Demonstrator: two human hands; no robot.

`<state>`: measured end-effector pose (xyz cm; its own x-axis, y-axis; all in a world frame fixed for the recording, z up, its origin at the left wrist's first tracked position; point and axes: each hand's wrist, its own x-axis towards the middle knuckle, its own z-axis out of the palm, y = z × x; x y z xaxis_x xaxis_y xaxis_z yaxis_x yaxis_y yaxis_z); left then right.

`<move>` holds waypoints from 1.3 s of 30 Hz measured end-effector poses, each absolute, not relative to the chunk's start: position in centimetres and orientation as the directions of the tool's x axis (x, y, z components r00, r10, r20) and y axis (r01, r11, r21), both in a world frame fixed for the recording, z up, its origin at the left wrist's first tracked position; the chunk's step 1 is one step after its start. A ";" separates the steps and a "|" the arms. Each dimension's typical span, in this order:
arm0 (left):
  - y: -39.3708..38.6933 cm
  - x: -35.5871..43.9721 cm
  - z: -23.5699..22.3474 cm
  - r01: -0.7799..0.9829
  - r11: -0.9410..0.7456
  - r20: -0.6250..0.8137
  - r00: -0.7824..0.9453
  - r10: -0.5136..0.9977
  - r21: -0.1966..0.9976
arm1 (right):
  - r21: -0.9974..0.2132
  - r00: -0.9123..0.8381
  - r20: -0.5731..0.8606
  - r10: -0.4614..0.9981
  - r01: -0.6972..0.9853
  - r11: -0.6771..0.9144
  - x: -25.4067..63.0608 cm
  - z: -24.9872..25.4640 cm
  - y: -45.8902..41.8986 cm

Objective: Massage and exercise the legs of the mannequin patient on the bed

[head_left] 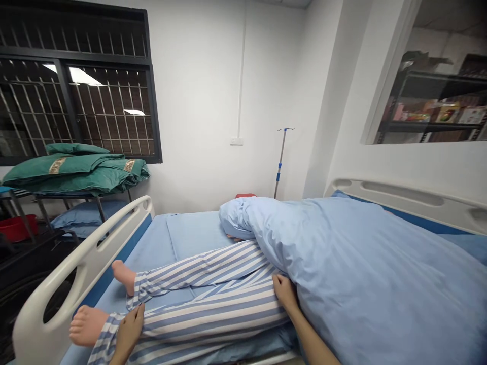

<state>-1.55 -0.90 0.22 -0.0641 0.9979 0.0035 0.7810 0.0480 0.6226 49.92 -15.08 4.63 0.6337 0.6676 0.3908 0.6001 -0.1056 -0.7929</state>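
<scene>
Striped trousers [213,314] stretch along the bed [198,235] toward 7 o'clock, bare feet [89,326] showing beyond the cuffs at 8. The left hand [130,327], at 7, curls over the nearer trouser leg by its cuff; I cannot tell whether it grips. The right hand [284,293], between 5 and 6, grasps the fabric higher up, beside the blue quilt [353,263] at 4.

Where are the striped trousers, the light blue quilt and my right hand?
Striped trousers [207,315]: head view, on the cloth of the nearer leg.
Light blue quilt [353,268]: head view, on its broad top surface.
Right hand [283,291]: head view, on the back of the hand.
</scene>
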 end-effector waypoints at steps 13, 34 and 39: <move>-1.9 -2.3 -0.1 0.712 -0.024 0.072 -0.037 0.997 0.702 | -0.537 0.649 0.202 0.733 0.700 -0.472 40.7 3.5 -12.0; -2.6 -3.0 0.3 0.616 -0.103 0.111 0.025 0.994 0.781 | -0.716 0.202 0.340 0.919 0.688 0.114 6.1 1.0 -5.7; -2.5 -2.9 0.2 0.573 -0.098 0.113 0.010 0.994 0.814 | -0.743 0.160 0.355 0.921 0.647 0.174 6.2 1.8 -5.6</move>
<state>-2.89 -2.53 0.15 0.0100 0.9936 0.1125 0.5726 -0.0980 0.8139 6.24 -5.64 1.80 0.1605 0.9209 0.3553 0.6468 0.1738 -0.7426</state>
